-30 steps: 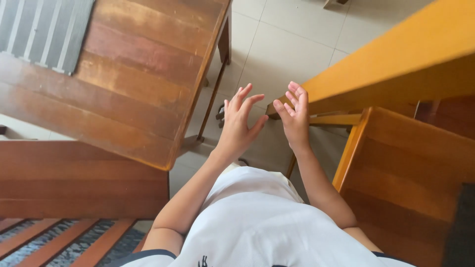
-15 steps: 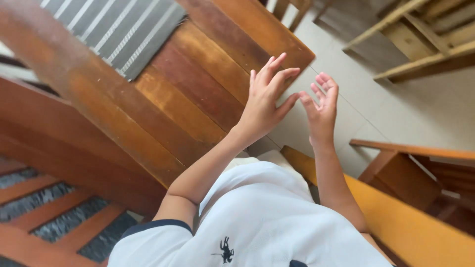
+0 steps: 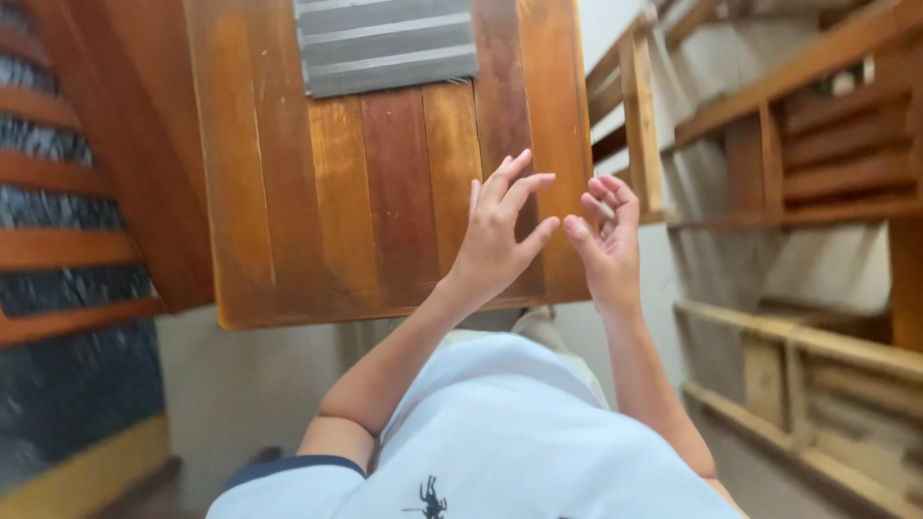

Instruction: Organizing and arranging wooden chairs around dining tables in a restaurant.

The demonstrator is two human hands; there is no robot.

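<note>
Both hands were found raised in front of the body, nothing held in either. The left hand was seen from the back, fingers spread apart and slightly bent, thumb out to the right. The right hand was turned palm inward, its fingers curled loosely and apart, the thumb tip close to the left thumb but not seen to touch it. No object was clamped by either hand.

Behind the hands a wooden table of reddish-brown planks was noted; the left hand was seen against its near right corner. At the far end of the tabletop a grey ribbed mat — rectangular, with raised strips — was observed lying flat. No packages, labels or signs were made out. A small dark emblem was noted on the pale shirt; its detail could not be told.

The table's near edge ran left to right just beyond the person's body, and light floor lay open below it. At the left, wooden slats over dark stone were recorded. At the right, a wooden chair frame and rough timber racks — nothing seen in them — stood close, with a narrow gap beside the table.
</note>
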